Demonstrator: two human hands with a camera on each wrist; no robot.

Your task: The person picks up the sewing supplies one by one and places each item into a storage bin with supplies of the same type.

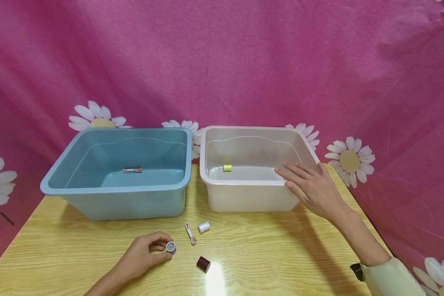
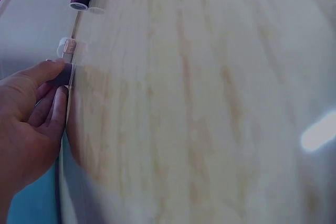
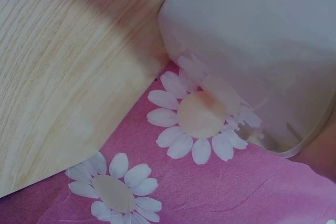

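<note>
Between thumb and fingers, my left hand (image 1: 144,254) pinches a small greyish-purple thread spool (image 1: 171,247) low over the table. The left wrist view shows the same spool (image 2: 64,75) from the side, partly covered by the thumb. A white thread spool (image 1: 204,227), a tied bundle of cord (image 1: 190,234) and a dark brown thread spool (image 1: 203,264) lie to the right of that hand. My right hand (image 1: 316,189) rests with outstretched fingers over the front right corner of the white bin (image 1: 251,197). Inside that bin lies a yellow thread spool (image 1: 227,167).
A blue bin (image 1: 126,203) stands left of the white one, with another tied cord bundle (image 1: 132,169) on its floor. Both stand on a wooden table (image 1: 244,242). Behind hangs a pink cloth (image 1: 222,61) with daisies.
</note>
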